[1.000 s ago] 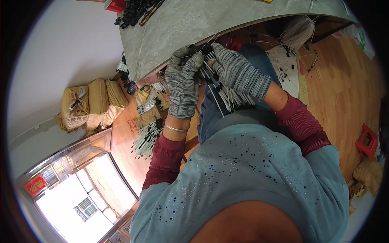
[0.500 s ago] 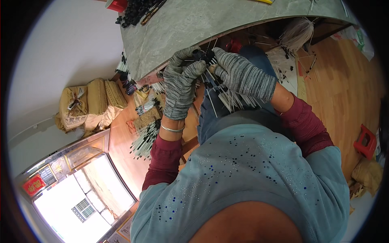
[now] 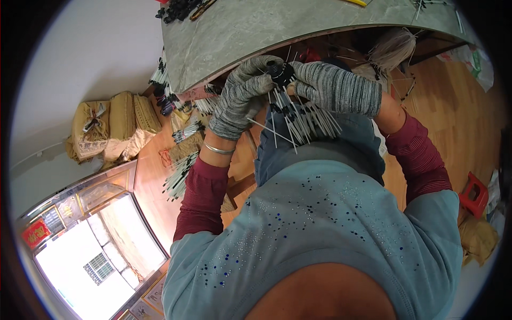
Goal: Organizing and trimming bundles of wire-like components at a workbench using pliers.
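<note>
In front of my lap, under the table edge, is what looks like an umbrella frame: a black ringed hub (image 3: 275, 69) with many thin pale ribs (image 3: 306, 121) fanning down toward me, black joints on them. My left hand (image 3: 241, 93), in a grey knitted glove, is closed around the hub's left side. My right hand (image 3: 338, 89), gloved alike, pinches at the hub's right side where the ribs meet it; its fingertips are partly hidden. One pale rod (image 3: 271, 131) slants across the ribs from below my left hand.
A grey stone-patterned table (image 3: 234, 40) curves ahead, with black parts (image 3: 184, 9) at its far left. Bundles of rods (image 3: 181, 176) lie on the floor to the left, near tan sacks (image 3: 120, 122). A red plastic stool (image 3: 472, 194) stands at the right.
Both hands and the frame have shifted slightly to the right in the picture. The black hub shows more plainly, and the ribs are more visible and spread. The right arm has swung outward a little.
</note>
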The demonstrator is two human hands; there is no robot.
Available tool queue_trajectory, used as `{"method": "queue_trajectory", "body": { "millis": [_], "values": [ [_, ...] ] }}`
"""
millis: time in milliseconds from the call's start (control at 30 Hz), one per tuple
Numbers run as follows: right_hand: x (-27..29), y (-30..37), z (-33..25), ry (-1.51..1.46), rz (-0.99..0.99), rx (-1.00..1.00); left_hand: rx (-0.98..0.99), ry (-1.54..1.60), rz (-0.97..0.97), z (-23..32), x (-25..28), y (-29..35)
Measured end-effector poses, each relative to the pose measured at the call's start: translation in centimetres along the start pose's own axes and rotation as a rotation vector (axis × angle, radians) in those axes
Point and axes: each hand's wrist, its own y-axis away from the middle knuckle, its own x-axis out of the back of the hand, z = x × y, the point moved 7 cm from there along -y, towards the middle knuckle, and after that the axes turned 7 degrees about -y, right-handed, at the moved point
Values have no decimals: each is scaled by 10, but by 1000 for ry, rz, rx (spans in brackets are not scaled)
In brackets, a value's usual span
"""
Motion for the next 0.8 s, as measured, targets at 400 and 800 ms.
{"method": "queue_trajectory", "body": {
  "millis": [400,800],
  "values": [
    [0,-2,7,-101,-84,37,-71,-287,188,8,-2,12],
    [-28,6,42,-700,-438,-377,-220,-599,17,31,-21,9]
  ]
}}
